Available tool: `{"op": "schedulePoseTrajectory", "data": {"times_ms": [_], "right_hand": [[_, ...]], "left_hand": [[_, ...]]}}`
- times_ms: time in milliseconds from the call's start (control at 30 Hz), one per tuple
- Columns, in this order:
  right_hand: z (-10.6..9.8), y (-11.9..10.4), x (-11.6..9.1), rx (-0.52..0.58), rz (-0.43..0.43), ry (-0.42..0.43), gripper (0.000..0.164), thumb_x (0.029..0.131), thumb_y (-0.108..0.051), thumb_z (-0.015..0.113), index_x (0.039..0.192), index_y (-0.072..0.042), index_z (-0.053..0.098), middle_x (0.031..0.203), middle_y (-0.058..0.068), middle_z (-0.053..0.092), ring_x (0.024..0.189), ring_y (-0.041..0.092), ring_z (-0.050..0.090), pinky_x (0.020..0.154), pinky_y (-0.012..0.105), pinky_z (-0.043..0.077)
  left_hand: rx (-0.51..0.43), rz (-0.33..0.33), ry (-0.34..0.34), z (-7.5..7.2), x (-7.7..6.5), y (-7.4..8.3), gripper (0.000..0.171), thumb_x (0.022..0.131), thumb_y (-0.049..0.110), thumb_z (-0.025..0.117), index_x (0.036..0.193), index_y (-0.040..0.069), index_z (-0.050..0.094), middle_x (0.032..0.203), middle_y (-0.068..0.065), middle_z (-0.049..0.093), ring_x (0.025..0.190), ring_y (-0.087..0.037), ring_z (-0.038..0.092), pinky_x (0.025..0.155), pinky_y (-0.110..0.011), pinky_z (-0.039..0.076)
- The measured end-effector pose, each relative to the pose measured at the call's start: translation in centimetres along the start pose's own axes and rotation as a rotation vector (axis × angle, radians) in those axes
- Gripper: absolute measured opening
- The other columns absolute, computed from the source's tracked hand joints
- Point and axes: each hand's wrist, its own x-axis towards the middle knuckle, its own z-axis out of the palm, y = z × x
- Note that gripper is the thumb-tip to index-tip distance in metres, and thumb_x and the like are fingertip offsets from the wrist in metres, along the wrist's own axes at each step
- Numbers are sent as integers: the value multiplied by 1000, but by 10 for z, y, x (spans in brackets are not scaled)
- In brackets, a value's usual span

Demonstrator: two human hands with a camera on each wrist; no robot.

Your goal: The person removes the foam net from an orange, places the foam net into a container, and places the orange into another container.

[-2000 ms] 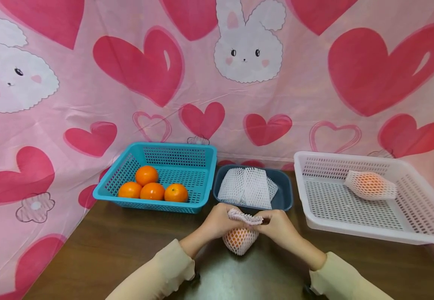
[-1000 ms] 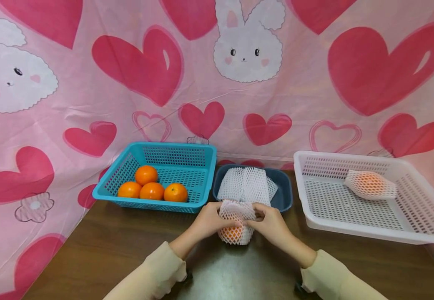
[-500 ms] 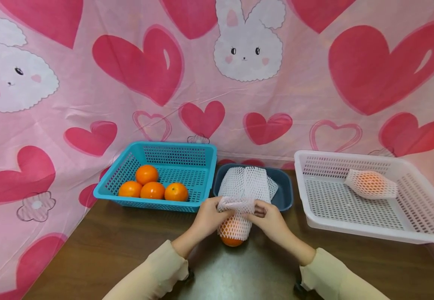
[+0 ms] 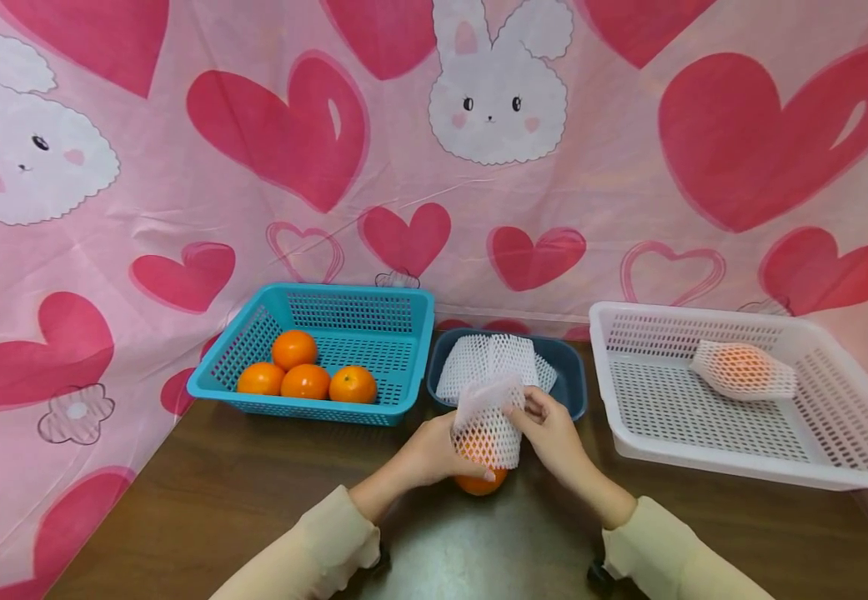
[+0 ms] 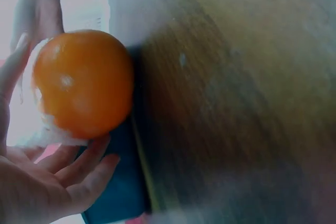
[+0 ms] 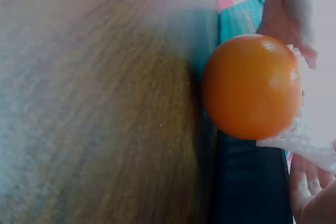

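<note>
An orange (image 4: 482, 483) sits partly inside a white foam net sleeve (image 4: 495, 421), its bare lower end sticking out at the bottom. My left hand (image 4: 434, 452) grips the orange and the sleeve from the left, the thumb across the front. On the other side my right hand (image 4: 554, 435) pinches the sleeve's upper right edge between thumb and fingers. Both wrist views show the bare underside of the orange (image 5: 84, 85) large, raised off the table, with the sleeve bunched behind it. In the right wrist view the sleeve (image 6: 302, 142) hangs by the right fingers (image 6: 310, 182).
Behind the hands stands a navy tray (image 4: 572, 387) with several foam net sleeves (image 4: 512, 362). A turquoise basket (image 4: 403, 350) at left holds several bare oranges (image 4: 306, 382). At right is a white basket (image 4: 617, 417) with one netted orange (image 4: 743, 369). A patterned cloth (image 4: 403, 167) hangs behind.
The orange's bare end now shows below the sleeve, where net covered it earlier. My left hand has shifted lower onto the orange; the sleeve's top stands higher, with my right hand at its edge.
</note>
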Motion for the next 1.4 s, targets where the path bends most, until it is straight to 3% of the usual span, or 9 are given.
{"op": "schedulePoseTrajectory", "data": {"times_ms": [300, 567, 767, 833, 900, 1033, 1067, 1133, 1400], "right_hand": [[-6, -2, 4, 83, 41, 44, 34, 102, -3, 60, 132, 13, 54, 122, 30, 66, 91, 6, 68, 82, 20, 54], [-17, 0, 11, 48, 78, 71, 36, 103, -7, 61, 134, 10, 55, 117, 26, 68, 84, 8, 66, 78, 21, 56], [-28, -2, 16, 15, 52, 142, 47, 105, -11, 58, 147, 7, 47, 132, 30, 60, 87, 1, 66, 75, 19, 55], [-32, -2, 17, 3, 45, 171, 51, 107, -12, 55, 153, 4, 41, 140, 27, 55, 93, 4, 65, 78, 18, 54], [-36, -1, 19, -22, 34, 199, 54, 108, -11, 50, 158, 2, 32, 153, 24, 44, 116, 10, 59, 92, 20, 50], [-39, -1, 22, -82, 10, 242, 57, 110, -6, 38, 161, 2, 16, 168, 17, 16, 151, 22, 19, 121, 32, 18], [-39, -2, 22, -94, 2, 255, 57, 109, -5, 36, 161, 3, 13, 169, 17, 10, 153, 24, 9, 123, 35, 10], [-39, -3, 24, -94, 4, 275, 59, 109, -4, 34, 161, 2, 8, 169, 20, 5, 154, 28, 4, 124, 40, 5], [-37, -3, 32, -99, 7, 308, 63, 107, -1, 36, 160, 5, 2, 164, 29, 6, 152, 35, 5, 123, 45, 4]], "left_hand": [[-3, -18, -72, 3, -2, 0, 78, 71, 30, 96, 136, 7, 59, 117, -1, 69, 97, -12, 60, 91, -32, 51], [-20, -67, -104, 0, -2, -2, 73, 74, 28, 94, 135, 4, 61, 115, -3, 70, 94, -14, 62, 89, -33, 54], [-18, -73, -115, 0, -2, -4, 70, 74, 26, 93, 134, 4, 64, 122, -7, 68, 98, -17, 60, 89, -35, 53], [-20, -75, -123, 0, -2, -4, 69, 75, 25, 93, 135, 6, 65, 123, -7, 68, 100, -18, 60, 89, -36, 53], [-21, -77, -131, 0, -2, -3, 68, 75, 25, 93, 135, 7, 65, 124, -7, 67, 101, -19, 59, 90, -36, 53], [-26, -81, -141, -1, -1, -3, 68, 76, 25, 93, 136, 8, 65, 124, -7, 67, 102, -19, 59, 91, -38, 53], [-26, -82, -144, -1, -1, -4, 68, 76, 25, 93, 136, 8, 65, 124, -7, 67, 102, -19, 59, 91, -38, 53], [-33, -85, -150, -2, -1, -3, 68, 76, 24, 92, 136, 8, 64, 124, -7, 67, 102, -19, 59, 91, -39, 52], [-33, -87, -153, -2, -2, -3, 68, 77, 25, 92, 137, 8, 64, 126, -7, 66, 103, -20, 58, 92, -39, 52]]}}
